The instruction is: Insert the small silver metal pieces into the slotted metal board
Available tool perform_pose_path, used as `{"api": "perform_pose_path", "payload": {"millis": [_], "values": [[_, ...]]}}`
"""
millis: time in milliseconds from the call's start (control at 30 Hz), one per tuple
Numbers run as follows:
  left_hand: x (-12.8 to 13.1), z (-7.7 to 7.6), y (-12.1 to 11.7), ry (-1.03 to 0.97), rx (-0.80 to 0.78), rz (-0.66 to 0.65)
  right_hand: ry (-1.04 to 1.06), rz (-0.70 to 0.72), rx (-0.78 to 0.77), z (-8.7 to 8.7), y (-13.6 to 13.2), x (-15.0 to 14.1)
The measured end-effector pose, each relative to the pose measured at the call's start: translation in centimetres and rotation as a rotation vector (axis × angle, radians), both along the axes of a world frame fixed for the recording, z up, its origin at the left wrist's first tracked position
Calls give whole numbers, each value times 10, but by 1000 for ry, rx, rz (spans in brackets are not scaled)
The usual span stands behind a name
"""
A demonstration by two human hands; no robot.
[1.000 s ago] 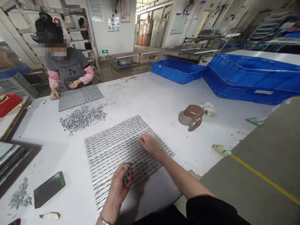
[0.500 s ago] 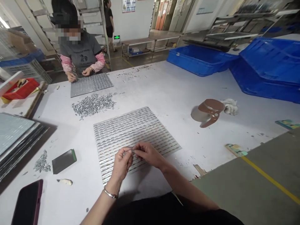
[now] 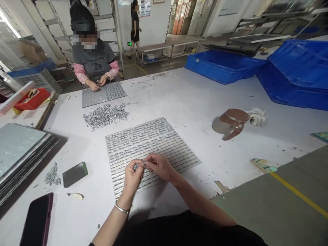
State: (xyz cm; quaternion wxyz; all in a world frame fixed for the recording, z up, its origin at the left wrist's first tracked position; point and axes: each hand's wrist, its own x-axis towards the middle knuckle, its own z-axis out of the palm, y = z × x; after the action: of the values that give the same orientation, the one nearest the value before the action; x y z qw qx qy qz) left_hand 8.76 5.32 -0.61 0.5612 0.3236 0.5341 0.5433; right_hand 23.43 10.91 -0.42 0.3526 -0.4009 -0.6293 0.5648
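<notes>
A square metal tray (image 3: 151,143) with rows of small silver parts lies on the white table (image 3: 179,99) before me. Over its near edge, my left hand (image 3: 133,177) is closed around a few small silver parts (image 3: 136,167). My right hand (image 3: 160,166) meets it, thumb and fingers pinching one part at the left hand's fingertips. A silver bracelet circles my left wrist. A loose heap of the same parts (image 3: 106,115) lies beyond the tray.
A co-worker (image 3: 93,63) sits at the far side over a second tray (image 3: 103,94). Blue crates (image 3: 256,68), a tipped brown jug (image 3: 230,123), a stack of trays (image 3: 17,150), a phone (image 3: 37,220) and a dark block (image 3: 75,174) are around.
My right hand left the tray's right side and came to my left hand, which rose a little. The two now stay together; the camera view has shifted slightly.
</notes>
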Motion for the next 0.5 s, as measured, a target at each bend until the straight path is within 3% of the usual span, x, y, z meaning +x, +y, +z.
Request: {"api": "perform_pose_path", "payload": {"millis": [500], "values": [[-5, 1, 0, 205, 33, 16, -22, -43, 24, -4, -6, -8]]}}
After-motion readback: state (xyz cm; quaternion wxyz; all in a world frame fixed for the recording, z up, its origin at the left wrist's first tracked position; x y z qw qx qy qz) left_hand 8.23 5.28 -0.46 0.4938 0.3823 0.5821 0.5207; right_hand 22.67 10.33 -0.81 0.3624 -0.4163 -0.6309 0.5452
